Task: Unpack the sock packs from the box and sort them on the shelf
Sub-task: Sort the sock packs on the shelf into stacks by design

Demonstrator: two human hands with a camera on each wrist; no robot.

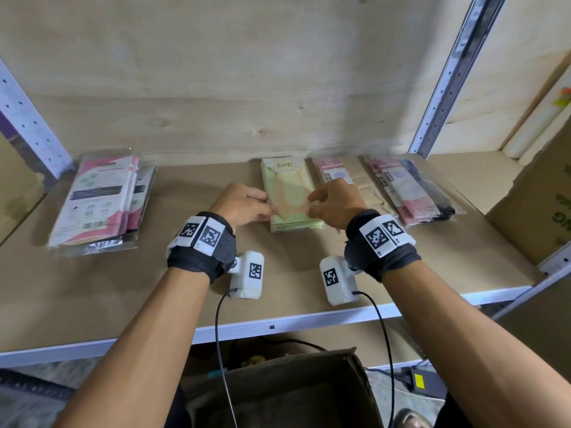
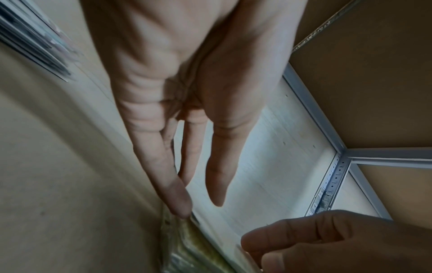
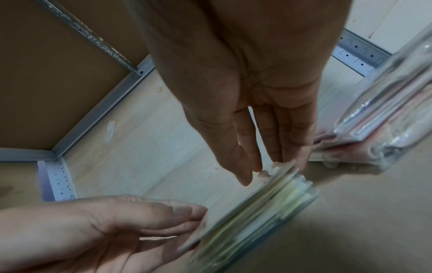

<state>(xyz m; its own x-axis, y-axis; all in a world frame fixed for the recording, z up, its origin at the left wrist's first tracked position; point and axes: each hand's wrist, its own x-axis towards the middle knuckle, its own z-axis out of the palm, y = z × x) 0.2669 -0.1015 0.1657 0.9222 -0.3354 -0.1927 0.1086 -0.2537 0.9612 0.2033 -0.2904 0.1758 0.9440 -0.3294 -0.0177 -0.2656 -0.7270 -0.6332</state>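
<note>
A stack of green and yellow sock packs [image 1: 292,193] marked ENE lies flat in the middle of the brown shelf board [image 1: 293,301]. My left hand [image 1: 262,205] touches the stack's left edge with straight fingers [image 2: 180,201]. My right hand [image 1: 312,205] touches its right edge, fingers [image 3: 287,147] straight along the packs [image 3: 252,218]. Neither hand grips a pack. The stack's near edge [image 2: 187,245] shows under my left fingertips. The brown open box [image 1: 278,393] sits below the shelf's front edge; its inside is dark.
A white and pink pack pile [image 1: 102,199] lies at the left. Pink and beige packs [image 1: 340,177] and pink and dark packs [image 1: 411,189] lie right of the green stack. A cardboard carton [image 1: 537,196] stands at the far right. Metal uprights [image 1: 448,75] frame the plywood back wall.
</note>
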